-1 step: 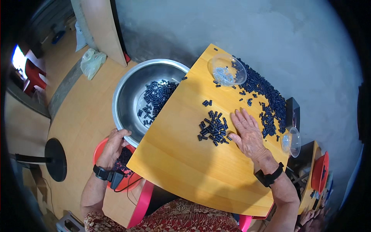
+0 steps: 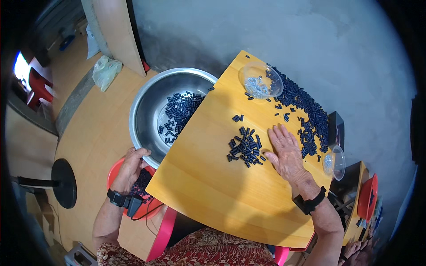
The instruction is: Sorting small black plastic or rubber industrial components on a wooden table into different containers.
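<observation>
My left hand (image 2: 132,165) grips the near rim of a wide metal basin (image 2: 146,102), its thumb over the edge. Part of the basin sits beneath the table's left edge, and a heap of small black plastic pieces (image 2: 183,108) lies inside it. My right hand (image 2: 286,153) rests flat on the wooden table (image 2: 199,186), fingers stretched and thumb apart, holding nothing. Just left of its thumb is a loose pile of the same black pieces (image 2: 245,148). A much larger mass of black pieces (image 2: 306,104) spreads along the table's far right side.
A clear plastic bowl (image 2: 262,80) with small metal parts stands at the table's far end; another clear bowl (image 2: 335,163) is at the right edge, near a dark box (image 2: 336,128). Below my left wrist sits a red basin (image 2: 116,170) holding black pieces. Another person's hand (image 2: 353,249) shows lower right.
My right hand has slid slightly to the right, so its thumb is a little farther from the small pile. My left hand and the metal basin stay in place.
</observation>
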`<state>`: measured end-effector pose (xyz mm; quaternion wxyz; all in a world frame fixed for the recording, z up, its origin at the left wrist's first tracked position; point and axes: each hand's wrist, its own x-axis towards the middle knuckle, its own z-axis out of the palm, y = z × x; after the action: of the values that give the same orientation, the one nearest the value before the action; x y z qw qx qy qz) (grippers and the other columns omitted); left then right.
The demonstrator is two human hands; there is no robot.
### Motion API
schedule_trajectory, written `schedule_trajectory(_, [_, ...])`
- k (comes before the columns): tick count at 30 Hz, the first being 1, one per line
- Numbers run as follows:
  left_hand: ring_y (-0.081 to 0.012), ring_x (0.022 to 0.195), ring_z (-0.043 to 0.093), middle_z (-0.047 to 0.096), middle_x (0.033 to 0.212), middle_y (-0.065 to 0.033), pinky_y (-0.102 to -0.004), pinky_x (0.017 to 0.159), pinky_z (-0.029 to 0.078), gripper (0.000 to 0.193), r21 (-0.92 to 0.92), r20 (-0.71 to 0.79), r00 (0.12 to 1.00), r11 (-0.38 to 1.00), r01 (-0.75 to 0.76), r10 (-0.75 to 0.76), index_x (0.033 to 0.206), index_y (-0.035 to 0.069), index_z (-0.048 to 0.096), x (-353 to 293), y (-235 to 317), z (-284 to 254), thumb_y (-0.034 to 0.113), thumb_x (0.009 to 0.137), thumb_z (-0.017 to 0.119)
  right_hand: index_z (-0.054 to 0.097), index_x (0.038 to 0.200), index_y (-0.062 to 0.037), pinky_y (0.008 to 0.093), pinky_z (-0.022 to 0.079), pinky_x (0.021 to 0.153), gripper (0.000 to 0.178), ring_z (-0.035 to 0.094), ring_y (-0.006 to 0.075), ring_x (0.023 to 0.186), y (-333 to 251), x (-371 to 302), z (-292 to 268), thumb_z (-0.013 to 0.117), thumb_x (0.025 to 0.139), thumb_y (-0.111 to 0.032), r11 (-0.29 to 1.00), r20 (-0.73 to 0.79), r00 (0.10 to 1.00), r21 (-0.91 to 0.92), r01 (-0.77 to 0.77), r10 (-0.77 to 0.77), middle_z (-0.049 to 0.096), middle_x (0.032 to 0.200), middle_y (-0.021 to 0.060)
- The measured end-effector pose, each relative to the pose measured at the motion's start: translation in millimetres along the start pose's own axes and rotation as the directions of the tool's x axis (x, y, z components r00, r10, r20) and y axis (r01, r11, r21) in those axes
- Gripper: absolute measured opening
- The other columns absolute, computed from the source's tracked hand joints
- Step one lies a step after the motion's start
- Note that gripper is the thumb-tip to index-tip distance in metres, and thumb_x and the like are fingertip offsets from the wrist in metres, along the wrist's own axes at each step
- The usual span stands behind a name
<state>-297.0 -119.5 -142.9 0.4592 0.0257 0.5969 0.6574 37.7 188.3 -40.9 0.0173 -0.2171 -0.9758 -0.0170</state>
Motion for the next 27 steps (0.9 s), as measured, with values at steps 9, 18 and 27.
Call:
schedule_trajectory(9, [-0.0134,0.07,0.064,0.065,0.082,-0.0054,-0.0256,0.069,0.057,0.015,0.05,0.024,1.0,0.999,-0.016,0.015,0.093,-0.003,0.062,3,6,2,0.006,0.082,0.059,0.021,0.151,-0.0069,0.0512,0.019,0.115,0.094,0.019,0.0393,0.144,-31,-16,-11,0.059,0.084,-0.06,0.995,-0.004,0.999,0.095,0.038,-0.038,0.018,0.156,0.0228])
schedule_trajectory(18, [-0.0153,0.077,0.066,0.066,0.088,-0.007,-0.0279,0.079,0.057,0.023,0.088,-0.018,1.0,0.996,-0.022,0.024,0.099,-0.004,0.062,2,9,12,0.011,0.081,0.06,0.019,0.15,-0.0008,0.0486,0.018,0.116,0.099,0.017,0.041,0.144,-44,-9,5,0.064,0.082,-0.056,0.949,-0.044,0.998,0.309,0.058,-0.047,0.018,0.154,0.0268])
schedule_trajectory(27, [-0.0154,0.078,0.067,0.067,0.09,-0.0071,-0.0284,0.078,0.058,0.024,0.084,-0.048,0.999,0.996,0.012,-0.008,0.101,-0.003,0.063,3,7,8,0.01,0.081,0.061,0.033,0.147,-0.0062,0.0504,0.021,0.114,0.072,0.021,0.04,0.143,-46,-7,-3,0.061,0.09,-0.041,0.946,-0.103,0.992,0.307,0.104,-0.076,0.024,0.154,0.0236])
